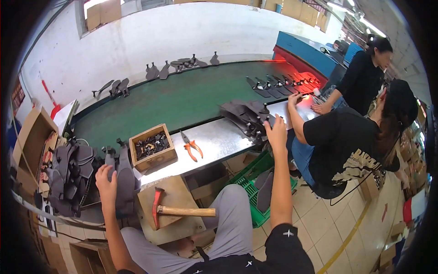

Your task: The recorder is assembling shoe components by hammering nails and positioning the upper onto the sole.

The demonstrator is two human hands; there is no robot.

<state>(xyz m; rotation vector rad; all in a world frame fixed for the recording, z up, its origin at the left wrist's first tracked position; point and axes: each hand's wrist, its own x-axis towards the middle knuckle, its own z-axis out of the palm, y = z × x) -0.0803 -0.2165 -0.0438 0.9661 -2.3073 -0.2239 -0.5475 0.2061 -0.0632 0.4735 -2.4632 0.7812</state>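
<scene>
My left hand (pixel 106 182) is at the left, fingers loosely curved and apart, beside a dark grey sole-shaped piece (pixel 124 180) that stands among others. I cannot tell whether it touches that piece. A large heap of similar grey pieces with black knobs (pixel 68 178) lies further left. My right hand (pixel 277 134) is raised with spread fingers at the right end of another pile of grey pieces (pixel 242 118) on the metal ledge. Between my arms, a hammer (pixel 182 211) with a red head and wooden handle lies on a worn block (pixel 187 228).
On the metal ledge (pixel 214 141) are a wooden box (pixel 155 162) of small black parts and orange-handled pliers (pixel 191 147). Grey pieces lie on the green belt (pixel 182 98). A green crate (pixel 246 182) stands below. Two people work close by on the right, a black sleeve (pixel 321 130) nearest.
</scene>
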